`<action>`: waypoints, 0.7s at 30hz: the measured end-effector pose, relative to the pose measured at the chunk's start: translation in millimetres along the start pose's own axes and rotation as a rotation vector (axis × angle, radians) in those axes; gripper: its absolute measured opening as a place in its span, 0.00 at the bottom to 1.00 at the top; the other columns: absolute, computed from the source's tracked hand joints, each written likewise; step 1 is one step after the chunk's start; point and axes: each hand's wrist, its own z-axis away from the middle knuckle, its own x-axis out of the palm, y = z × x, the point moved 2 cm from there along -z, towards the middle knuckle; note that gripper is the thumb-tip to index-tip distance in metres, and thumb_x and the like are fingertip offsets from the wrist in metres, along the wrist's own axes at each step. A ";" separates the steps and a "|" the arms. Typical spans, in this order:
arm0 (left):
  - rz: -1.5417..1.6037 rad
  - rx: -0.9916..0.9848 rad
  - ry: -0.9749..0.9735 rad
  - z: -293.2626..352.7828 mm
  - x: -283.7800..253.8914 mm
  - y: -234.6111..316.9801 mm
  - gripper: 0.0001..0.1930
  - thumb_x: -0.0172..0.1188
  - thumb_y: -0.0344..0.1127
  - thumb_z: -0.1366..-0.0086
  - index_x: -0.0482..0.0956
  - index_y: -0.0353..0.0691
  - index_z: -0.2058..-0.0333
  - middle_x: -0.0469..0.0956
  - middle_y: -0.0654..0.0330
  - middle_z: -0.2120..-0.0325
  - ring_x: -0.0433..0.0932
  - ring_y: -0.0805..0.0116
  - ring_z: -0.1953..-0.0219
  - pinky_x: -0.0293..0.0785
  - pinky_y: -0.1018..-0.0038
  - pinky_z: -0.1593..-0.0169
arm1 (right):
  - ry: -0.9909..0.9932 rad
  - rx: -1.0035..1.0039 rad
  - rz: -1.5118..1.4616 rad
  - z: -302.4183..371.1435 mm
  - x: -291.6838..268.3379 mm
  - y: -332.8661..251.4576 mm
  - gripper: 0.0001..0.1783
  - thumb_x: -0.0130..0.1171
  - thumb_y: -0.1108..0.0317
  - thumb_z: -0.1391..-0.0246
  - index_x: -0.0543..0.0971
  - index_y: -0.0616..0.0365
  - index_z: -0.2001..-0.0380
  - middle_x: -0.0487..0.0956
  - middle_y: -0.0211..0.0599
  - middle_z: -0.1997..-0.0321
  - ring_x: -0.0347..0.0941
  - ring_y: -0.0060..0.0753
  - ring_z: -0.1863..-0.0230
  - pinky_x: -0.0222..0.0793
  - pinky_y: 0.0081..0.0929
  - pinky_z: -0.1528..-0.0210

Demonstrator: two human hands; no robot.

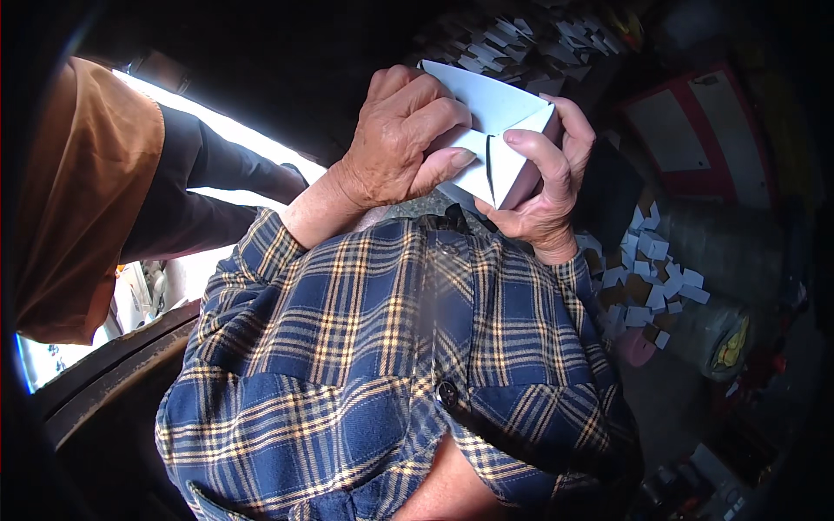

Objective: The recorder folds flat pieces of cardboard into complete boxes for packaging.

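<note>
A white cardboard box (pixel 486 94) is held up in front of my chest, its folded flaps facing me and a narrow dark gap between two of them. My left hand (pixel 404 130) is closed on the box's left side, with the thumb on a flap and the curled fingers along the upper edge. On the other side, my right hand (pixel 552 169) wraps round the box, one fingertip pressing on the flaps near the gap and the thumb at the lower corner. The box's underside is hidden.
Many small white folded card pieces (pixel 651 269) lie heaped at the right, and more card pieces (pixel 499 48) spread at the top. A red-and-white panel (pixel 695 130) stands at the upper right. At the left is another person's dark-trousered leg (pixel 208 156) beside brown cloth (pixel 82 191).
</note>
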 end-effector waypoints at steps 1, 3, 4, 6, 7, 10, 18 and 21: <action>0.005 -0.008 -0.015 2.1 1.7 -0.5 0.24 0.46 0.58 0.36 0.79 0.43 0.65 0.71 0.58 0.68 0.63 0.63 0.65 0.60 0.71 0.58 | 0.000 0.001 0.001 1.5 0.3 0.6 0.38 0.73 0.60 0.71 0.70 0.39 0.50 0.58 0.45 0.38 0.62 0.49 0.42 0.67 0.38 0.44; 0.016 -0.008 -0.019 5.0 3.3 -0.3 0.24 0.46 0.57 0.36 0.79 0.43 0.65 0.71 0.58 0.69 0.63 0.63 0.65 0.60 0.71 0.58 | -0.007 0.003 -0.003 2.5 -0.2 0.1 0.38 0.73 0.60 0.71 0.70 0.39 0.50 0.58 0.45 0.38 0.62 0.49 0.42 0.67 0.38 0.44; 0.026 -0.009 -0.024 6.6 4.2 -0.2 0.23 0.46 0.57 0.36 0.79 0.43 0.66 0.71 0.59 0.69 0.63 0.63 0.65 0.60 0.71 0.58 | -0.014 0.006 -0.007 3.0 -0.4 -0.7 0.38 0.74 0.61 0.71 0.71 0.39 0.51 0.58 0.44 0.39 0.62 0.49 0.42 0.66 0.37 0.44; 0.045 -0.010 -0.035 8.3 5.0 0.2 0.23 0.46 0.56 0.36 0.80 0.43 0.66 0.70 0.59 0.69 0.63 0.63 0.66 0.60 0.71 0.58 | -0.026 0.012 -0.016 3.6 -0.4 -1.9 0.37 0.74 0.61 0.71 0.71 0.39 0.51 0.59 0.44 0.39 0.62 0.48 0.42 0.66 0.37 0.44; 0.048 -0.007 -0.033 7.1 4.4 0.1 0.23 0.46 0.56 0.36 0.80 0.43 0.66 0.70 0.59 0.69 0.63 0.63 0.66 0.60 0.71 0.58 | -0.026 0.011 -0.011 2.3 -1.0 -3.4 0.37 0.74 0.61 0.71 0.71 0.39 0.51 0.59 0.44 0.39 0.62 0.48 0.42 0.66 0.37 0.44; -0.023 0.044 0.021 3.1 -0.4 0.9 0.18 0.50 0.54 0.35 0.78 0.45 0.68 0.69 0.63 0.72 0.63 0.66 0.69 0.59 0.73 0.59 | -0.009 -0.001 0.002 -2.8 -1.3 -9.1 0.39 0.74 0.66 0.77 0.74 0.39 0.52 0.60 0.45 0.40 0.61 0.48 0.44 0.65 0.36 0.45; -0.076 -0.013 -0.011 1.4 -9.9 2.5 0.16 0.50 0.49 0.37 0.76 0.41 0.67 0.70 0.60 0.70 0.64 0.65 0.69 0.61 0.72 0.59 | 0.006 0.003 0.016 -9.8 0.8 -14.8 0.39 0.74 0.67 0.77 0.75 0.40 0.52 0.60 0.45 0.41 0.62 0.47 0.45 0.64 0.35 0.45; 0.072 -0.038 0.055 2.6 -9.8 1.3 0.13 0.53 0.47 0.35 0.73 0.44 0.68 0.68 0.63 0.71 0.64 0.66 0.70 0.61 0.73 0.58 | 0.015 -0.007 0.024 -12.8 -0.2 -15.8 0.38 0.74 0.63 0.75 0.73 0.40 0.52 0.60 0.44 0.39 0.62 0.46 0.43 0.64 0.34 0.43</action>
